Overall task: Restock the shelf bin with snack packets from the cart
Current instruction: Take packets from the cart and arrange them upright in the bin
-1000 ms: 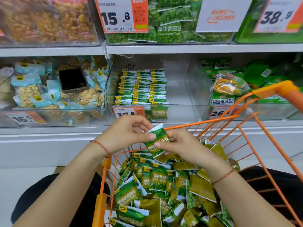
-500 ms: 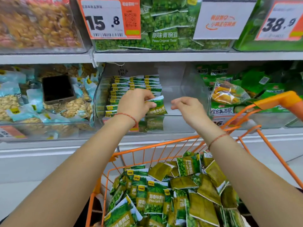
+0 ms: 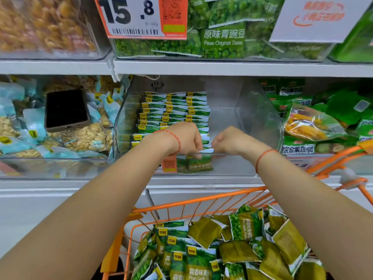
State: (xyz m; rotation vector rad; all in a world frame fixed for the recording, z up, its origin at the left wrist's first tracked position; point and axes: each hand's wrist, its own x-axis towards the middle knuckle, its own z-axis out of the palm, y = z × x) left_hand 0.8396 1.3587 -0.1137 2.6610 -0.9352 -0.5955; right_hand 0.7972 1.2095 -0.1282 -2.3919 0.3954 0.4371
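Note:
A clear shelf bin [image 3: 260,126] on the middle shelf holds neat rows of green snack packets [image 3: 175,110] along its left half. Both my hands are inside its front. My left hand [image 3: 187,138] pinches the top edge of a green snack packet [image 3: 201,161] that stands upright behind the front wall at the end of a row. My right hand [image 3: 228,140], fingers curled, meets the same packet's white top edge from the right. Below, the orange wire cart [image 3: 201,201] is heaped with loose green packets [image 3: 197,257].
A dark phone [image 3: 65,110] lies on nut packets in the bin to the left. Mixed green bags [image 3: 314,122] fill the bin to the right. The upper shelf carries pea bags and a 15.8 price tag [image 3: 141,17]. The cart's orange handle [image 3: 365,147] is at the right edge.
Both hands rose from the cart to the bin. The left hand carried the packet forward and lowered it behind the bin's front wall, and the right hand closed in on it.

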